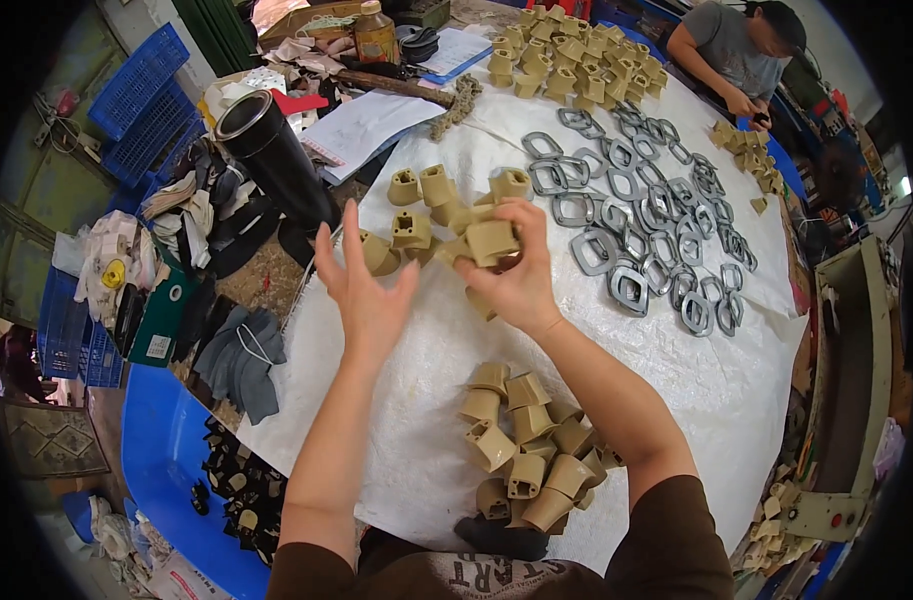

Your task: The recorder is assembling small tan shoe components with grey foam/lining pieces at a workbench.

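My right hand (526, 272) is closed on a beige molded plastic piece (490, 240), thumb below and fingers over the top. A motion-blurred beige shape lies right beside it, and I cannot tell whether the hand holds that too. Fingers spread, my left hand (366, 300) is raised above the white sheet with nothing in it. Just beyond its fingertips are several similar hollow beige pieces (411, 230), some with a square socket facing up. Closer to my body, between my forearms, lies a loose heap of the same pieces (529, 425).
Grey ring-shaped metal parts (661, 205) spread across the white sheet (416, 440) at right; another beige heap (566, 60) lies beyond. A black cylinder (266, 150) stands at left, near papers (361, 130). A blue tub (166, 450) holds black pieces. A co-worker (736, 60) works far right.
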A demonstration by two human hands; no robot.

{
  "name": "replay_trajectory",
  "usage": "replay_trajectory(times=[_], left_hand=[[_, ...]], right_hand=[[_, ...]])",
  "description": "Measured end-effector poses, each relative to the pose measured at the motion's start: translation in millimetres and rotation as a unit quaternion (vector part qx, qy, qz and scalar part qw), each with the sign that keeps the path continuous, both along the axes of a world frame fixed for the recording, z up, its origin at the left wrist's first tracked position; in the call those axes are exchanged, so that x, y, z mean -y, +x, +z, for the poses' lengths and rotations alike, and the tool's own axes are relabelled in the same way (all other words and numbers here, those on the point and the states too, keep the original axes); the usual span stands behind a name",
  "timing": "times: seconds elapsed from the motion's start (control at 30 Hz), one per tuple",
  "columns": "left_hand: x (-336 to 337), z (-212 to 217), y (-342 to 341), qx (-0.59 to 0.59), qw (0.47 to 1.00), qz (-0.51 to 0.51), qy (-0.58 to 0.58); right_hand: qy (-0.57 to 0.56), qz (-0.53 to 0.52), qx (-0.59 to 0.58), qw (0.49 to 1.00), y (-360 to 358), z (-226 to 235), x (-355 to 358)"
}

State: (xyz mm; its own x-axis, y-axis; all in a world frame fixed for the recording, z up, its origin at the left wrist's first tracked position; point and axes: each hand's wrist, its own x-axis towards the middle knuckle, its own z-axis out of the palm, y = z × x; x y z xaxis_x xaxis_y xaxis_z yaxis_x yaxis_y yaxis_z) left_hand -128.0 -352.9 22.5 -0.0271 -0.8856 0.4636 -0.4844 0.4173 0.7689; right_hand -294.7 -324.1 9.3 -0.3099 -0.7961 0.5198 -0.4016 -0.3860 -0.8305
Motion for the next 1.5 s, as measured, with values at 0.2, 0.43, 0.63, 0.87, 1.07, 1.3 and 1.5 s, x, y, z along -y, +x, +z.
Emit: replay_trajectory(times=[0.2, 0.43, 0.63, 0.87, 1.07, 1.3, 1.5], left_hand=[[23, -17, -22, 0.144, 0.989, 0.024, -0.014], [37, -20, -35, 0.205, 0.977, 0.059, 0.010], [51, -34, -8, 0.054, 0.998, -0.002, 0.022], [20, 9, 20, -0.329, 0.938, -0.101, 0.045], [-68, 51, 12, -0.011, 0.876, -0.480, 0.049], [-99, 47, 7, 0.049, 0.803, -0.582, 0.123], [-97, 61, 9, 0.233, 0.798, -0.554, 0.051]], right_hand=[[-0.026, 0.222, -0.180, 0.958, -26, 81, -70], [0.121, 0.374, -0.348, 0.851, -28, 97, -166], [0.252, 0.345, -0.345, 0.836, -27, 109, -186], [0.254, 0.352, -0.367, 0.823, -27, 125, -194], [0.189, 0.216, -0.472, 0.834, -28, 134, -185], [0.120, 0.266, -0.398, 0.870, -32, 133, -176], [0.082, 0.164, -0.286, 0.940, -60, 107, -96]])
